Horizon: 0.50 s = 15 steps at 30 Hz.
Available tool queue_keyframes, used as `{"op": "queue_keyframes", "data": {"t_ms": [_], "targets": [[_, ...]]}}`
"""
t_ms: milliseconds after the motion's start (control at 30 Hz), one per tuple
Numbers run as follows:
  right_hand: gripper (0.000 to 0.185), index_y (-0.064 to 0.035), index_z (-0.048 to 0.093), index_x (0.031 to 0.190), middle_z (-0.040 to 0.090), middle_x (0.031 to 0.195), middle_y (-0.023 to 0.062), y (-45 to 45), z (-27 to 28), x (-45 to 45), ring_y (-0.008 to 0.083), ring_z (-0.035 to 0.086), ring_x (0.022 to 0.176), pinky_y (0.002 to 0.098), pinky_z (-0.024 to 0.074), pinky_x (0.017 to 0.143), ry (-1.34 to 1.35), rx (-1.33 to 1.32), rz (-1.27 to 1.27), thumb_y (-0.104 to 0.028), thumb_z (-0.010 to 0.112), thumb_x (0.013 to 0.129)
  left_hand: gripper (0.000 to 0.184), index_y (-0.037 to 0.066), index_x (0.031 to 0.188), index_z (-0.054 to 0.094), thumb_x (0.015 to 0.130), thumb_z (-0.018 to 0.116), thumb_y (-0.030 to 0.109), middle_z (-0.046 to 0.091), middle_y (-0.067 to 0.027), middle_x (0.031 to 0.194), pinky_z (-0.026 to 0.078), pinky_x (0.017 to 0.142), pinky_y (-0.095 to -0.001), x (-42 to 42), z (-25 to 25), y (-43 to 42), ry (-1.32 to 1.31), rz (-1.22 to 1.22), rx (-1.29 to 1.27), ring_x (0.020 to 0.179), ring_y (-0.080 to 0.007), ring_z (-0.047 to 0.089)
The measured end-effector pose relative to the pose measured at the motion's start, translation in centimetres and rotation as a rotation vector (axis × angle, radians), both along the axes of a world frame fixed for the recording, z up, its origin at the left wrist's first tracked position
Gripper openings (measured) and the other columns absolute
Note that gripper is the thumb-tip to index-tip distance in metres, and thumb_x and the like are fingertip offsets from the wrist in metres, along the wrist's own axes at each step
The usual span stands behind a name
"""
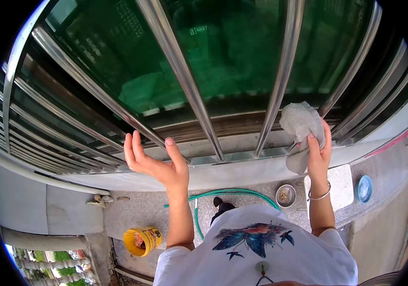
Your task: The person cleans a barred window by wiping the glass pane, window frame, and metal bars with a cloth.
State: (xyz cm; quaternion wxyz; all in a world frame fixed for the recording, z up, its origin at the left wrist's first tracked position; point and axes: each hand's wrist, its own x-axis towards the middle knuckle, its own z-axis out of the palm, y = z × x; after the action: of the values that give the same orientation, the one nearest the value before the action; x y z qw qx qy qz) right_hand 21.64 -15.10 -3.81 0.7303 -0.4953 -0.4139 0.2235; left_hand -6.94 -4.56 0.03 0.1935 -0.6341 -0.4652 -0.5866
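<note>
My left hand (158,159) is raised at a metal window bar (177,66), its fingers spread and nothing held in it. On the right, my right hand (319,150) grips a grey cloth (303,123) between thumb and fingers, with part of the cloth hanging below. The cloth is beside the lower ends of the bars, over the window ledge (246,156). Behind the bars is green, reflective window glass (227,52). A bracelet circles my right wrist.
Below are a yellow bucket (130,242), a green hose (196,217), a metal bowl (286,196), a white board or stool top (339,188) and a blue basin (364,188). More bars (46,128) curve along the left.
</note>
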Motion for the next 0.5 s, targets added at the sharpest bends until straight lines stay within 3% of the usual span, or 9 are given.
{"op": "queue_keyframes", "data": {"t_ms": [33,100,133,167,233,300,367,433,500], "targets": [[0.041,-0.0016,0.048,0.126,0.056,0.117,0.0083,1.5,1.0,0.5,0.0156,0.054,0.105,0.0290,0.0445,0.090,-0.134,0.063,-0.064,0.000,0.051,0.085,0.063,-0.004,0.137,0.029,0.085,0.060,0.013,0.033,-0.0212,0.136,0.026,0.104,-0.0410,-0.6,0.2,1.0,-0.020,0.065,-0.004,0.125,-0.0321,0.032],[0.046,-0.0017,0.053,0.122,0.056,0.118,0.0104,4.6,5.4,-0.1,0.0210,0.053,0.111,0.0318,0.0392,0.098,-0.591,0.183,-0.158,0.006,0.052,0.077,0.068,-0.004,0.140,0.022,0.087,0.061,0.014,0.032,-0.0218,0.137,0.030,0.102,-0.0393,-2.1,0.0,3.3,-0.111,-0.135,-0.093,0.124,-0.0319,0.035],[0.047,-0.0025,0.055,0.120,0.056,0.118,0.0118,6.2,7.5,-0.5,0.0242,0.054,0.109,0.0325,0.0403,0.096,-0.739,0.268,-0.236,0.006,0.054,0.074,0.071,-0.004,0.142,0.018,0.089,0.061,0.015,0.033,-0.0223,0.137,0.039,0.093,-0.0335,-2.4,-0.7,4.5,-0.186,-0.232,-0.135,0.116,-0.0259,0.043],[0.048,-0.0033,0.057,0.118,0.056,0.117,0.0132,8.2,9.1,-0.6,0.0273,0.054,0.107,0.0332,0.0413,0.094,-0.888,0.357,-0.316,0.007,0.055,0.071,0.063,-0.005,0.138,0.023,0.091,0.059,0.015,0.040,-0.0203,0.130,0.043,0.081,-0.0261,-2.8,-1.8,5.0,-0.245,-0.245,-0.336,0.099,-0.0171,0.049],[0.051,-0.0078,0.058,0.118,0.057,0.115,0.0111,13.4,10.6,0.5,0.0300,0.055,0.101,0.0358,0.0436,0.088,-0.996,0.522,-0.486,0.006,0.059,0.069,0.044,-0.005,0.126,0.033,0.092,0.056,0.012,0.047,-0.0150,0.115,0.041,0.071,-0.0210,-1.9,-1.7,5.3,-0.600,-0.635,-0.490,0.083,-0.0113,0.046],[0.054,-0.0177,0.060,0.118,0.058,0.114,0.0035,18.4,12.9,-0.5,0.0272,0.054,0.100,0.0370,0.0434,0.084,-0.987,0.631,-0.483,0.000,0.067,0.067,0.034,-0.004,0.118,0.036,0.093,0.054,0.010,0.047,-0.0115,0.106,0.039,0.070,-0.0206,-2.0,-3.0,6.4,-0.527,-0.542,-0.384,0.079,-0.0105,0.045],[0.052,-0.0188,0.064,0.115,0.056,0.108,0.0049,20.0,16.2,-4.3,0.0250,0.051,0.102,0.0351,0.0423,0.083,-1.203,0.666,-0.669,-0.002,0.069,0.065,0.020,0.000,0.106,0.038,0.093,0.051,0.008,0.044,-0.0045,0.089,0.036,0.067,-0.0196,-1.9,-3.0,6.8,-0.458,-0.422,-0.277,0.074,-0.0083,0.042],[0.051,-0.0245,0.065,0.112,0.056,0.108,-0.0001,23.1,16.9,-5.2,0.0219,0.050,0.104,0.0354,0.0417,0.080,-1.339,0.762,-0.374,-0.006,0.070,0.064,0.018,0.000,0.103,0.039,0.093,0.052,0.009,0.043,-0.0024,0.083,0.035,0.060,-0.0191,-2.2,-3.6,7.6,-0.430,-0.407,-0.213,0.067,-0.0061,0.041],[0.055,-0.0337,0.062,0.113,0.056,0.114,-0.0064,23.6,15.5,-7.6,0.0175,0.051,0.106,0.0336,0.0416,0.088,-1.498,0.716,-0.185,-0.011,0.074,0.064,0.017,0.001,0.101,0.039,0.093,0.052,0.009,0.043,-0.0019,0.081,0.034,0.057,-0.0190,-2.4,-4.0,7.7,-0.455,-0.440,-0.230,0.063,-0.0051,0.040]]}}
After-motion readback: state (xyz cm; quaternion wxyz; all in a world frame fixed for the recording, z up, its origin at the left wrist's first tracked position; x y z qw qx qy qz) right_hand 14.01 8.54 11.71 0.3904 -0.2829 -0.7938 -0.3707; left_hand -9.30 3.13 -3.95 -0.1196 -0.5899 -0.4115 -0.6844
